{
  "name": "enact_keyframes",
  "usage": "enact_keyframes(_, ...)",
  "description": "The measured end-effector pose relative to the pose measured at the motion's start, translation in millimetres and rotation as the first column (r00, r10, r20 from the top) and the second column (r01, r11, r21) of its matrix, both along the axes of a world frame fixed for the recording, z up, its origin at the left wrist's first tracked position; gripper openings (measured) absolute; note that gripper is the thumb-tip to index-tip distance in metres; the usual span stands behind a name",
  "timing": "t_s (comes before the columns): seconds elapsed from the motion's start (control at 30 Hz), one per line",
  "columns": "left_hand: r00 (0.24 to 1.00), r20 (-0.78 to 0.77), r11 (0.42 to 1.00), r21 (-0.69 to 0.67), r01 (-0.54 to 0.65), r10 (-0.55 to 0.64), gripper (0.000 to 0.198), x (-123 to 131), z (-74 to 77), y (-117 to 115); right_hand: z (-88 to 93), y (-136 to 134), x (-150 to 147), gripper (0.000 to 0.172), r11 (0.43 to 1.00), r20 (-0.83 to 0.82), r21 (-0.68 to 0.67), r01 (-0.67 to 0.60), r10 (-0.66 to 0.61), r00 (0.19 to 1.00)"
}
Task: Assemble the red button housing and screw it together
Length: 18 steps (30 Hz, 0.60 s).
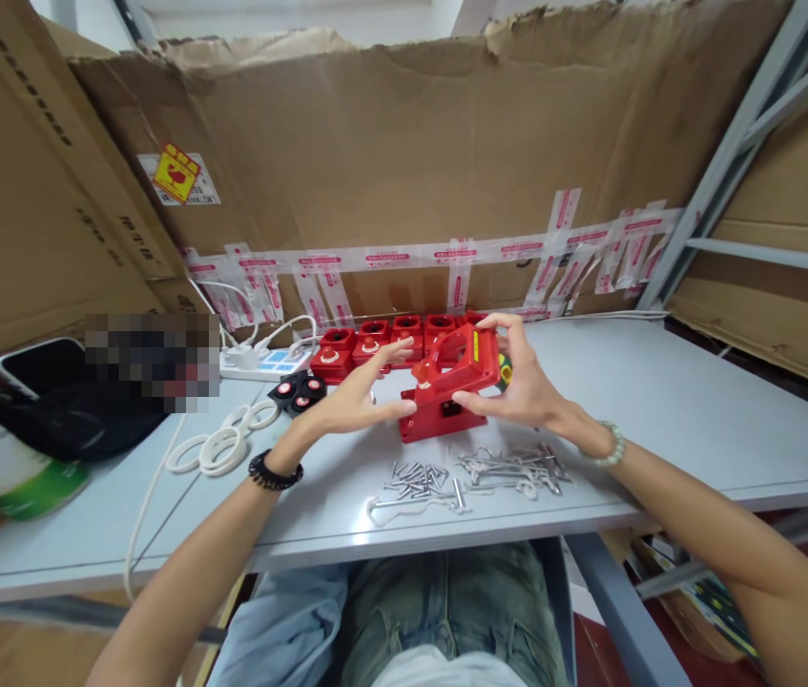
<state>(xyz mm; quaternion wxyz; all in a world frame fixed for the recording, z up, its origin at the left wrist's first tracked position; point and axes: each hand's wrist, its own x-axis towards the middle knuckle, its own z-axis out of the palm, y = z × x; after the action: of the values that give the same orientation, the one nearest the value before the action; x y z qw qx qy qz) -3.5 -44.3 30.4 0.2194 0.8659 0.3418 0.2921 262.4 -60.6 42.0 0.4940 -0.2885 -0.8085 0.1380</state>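
A red plastic housing [446, 386] stands on the grey table [696, 410] with its hinged cover tilted up. My left hand [357, 396] touches its left side, thumb against the base and fingers stretched toward the top. My right hand [522, 377] grips the cover's right edge, fingers wrapped over the top and thumb below. In front of the housing lie several metal screws [418, 477] and several metal pins [510, 468].
A row of red housings [375, 342] lines the back. Black round parts [296, 391], white rings [221, 444], a white power strip [264, 363] and a dark bag [67, 415] lie at the left. Cardboard walls surround the table; a metal rack [733, 153] stands right.
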Motion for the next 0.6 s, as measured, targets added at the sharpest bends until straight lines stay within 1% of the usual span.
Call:
enact_keyframes(0.03,0.998,0.044,0.999,0.001,0.048,-0.048,0.085,8,-0.8,-5,-0.8,0,-2,0.07,1.0,0.003,-0.02,-0.023,0.023,1.0)
enact_keyframes(0.07,0.995,0.075,0.997,0.011,0.071,-0.071,0.086,14,-2.2,-9,-1.4,0,-3,0.071,0.998,0.007,-0.036,-0.046,0.046,0.999)
enact_keyframes(0.13,0.994,0.094,0.998,0.029,0.053,-0.056,0.084,22,-5.3,-13,-0.9,3,-2,0.077,0.995,0.026,-0.063,-0.078,0.079,0.997)
enact_keyframes(0.2,0.997,0.079,0.998,0.061,-0.007,0.002,0.079,23,-7.8,-12,2.4,8,4,0.086,0.994,0.082,-0.098,-0.056,0.064,0.995)
enact_keyframes(0.23,0.997,0.063,0.996,0.083,-0.043,0.038,0.077,22,-8.8,-11,4.7,11,9,0.089,0.993,0.125,-0.113,-0.018,0.032,0.992)
enact_keyframes(0.27,0.996,0.044,0.991,0.104,-0.079,0.074,0.076,21,-9.8,-9,7.0,16,15,0.085,0.99,0.189,-0.135,0.042,-0.016,0.982)
enact_keyframes(0.3,0.994,0.023,0.987,0.122,-0.109,0.107,0.075,20,-10.7,-7,8.9,20,21,0.076,0.983,0.242,-0.144,0.113,-0.076,0.967)
enact_keyframes(0.33,0.991,-0.003,0.982,0.134,-0.132,0.134,0.074,20,-11.8,-6,9.9,24,26,0.063,0.971,0.302,-0.124,0.204,-0.159,0.94)
enact_keyframes(0.37,0.987,-0.034,0.979,0.141,-0.148,0.154,0.074,19,-12.9,-4,9.9,29,32,0.053,0.95,0.389,-0.097,0.298,-0.239,0.889)
enact_keyframes(0.4,0.984,-0.068,0.977,0.144,-0.155,0.166,0.074,20,-14.0,-4,8.7,33,36,0.047,0.923,0.5,-0.065,0.378,-0.298,0.813)
enact_keyframes(0.43,0.98,-0.103,0.977,0.144,-0.157,0.172,0.074,20,-15.2,-3,6.3,37,38,0.042,0.9,0.604,-0.031,0.436,-0.33,0.725)
enact_keyframes(0.47,0.975,-0.134,0.978,0.143,-0.155,0.174,0.073,21,-16.1,-3,3.1,40,40,0.039,0.883,0.69,-0.006,0.47,-0.336,0.641)
enact_keyframes(0.5,0.972,-0.159,0.978,0.142,-0.154,0.176,0.071,22,-16.9,-3,-0.8,43,41,0.036,0.874,0.751,0.008,0.486,-0.326,0.574)
enact_keyframes(0.53,0.969,-0.176,0.978,0.141,-0.152,0.176,0.069,23,-17.5,-4,-4.9,45,41,0.035,0.87,0.787,0.012,0.492,-0.312,0.532)
enact_keyframes(0.6,0.966,-0.194,0.979,0.143,-0.145,0.171,0.067,24,-18.0,-4,-12.8,48,40,0.035,0.871,0.812,0.005,0.491,-0.29,0.506)
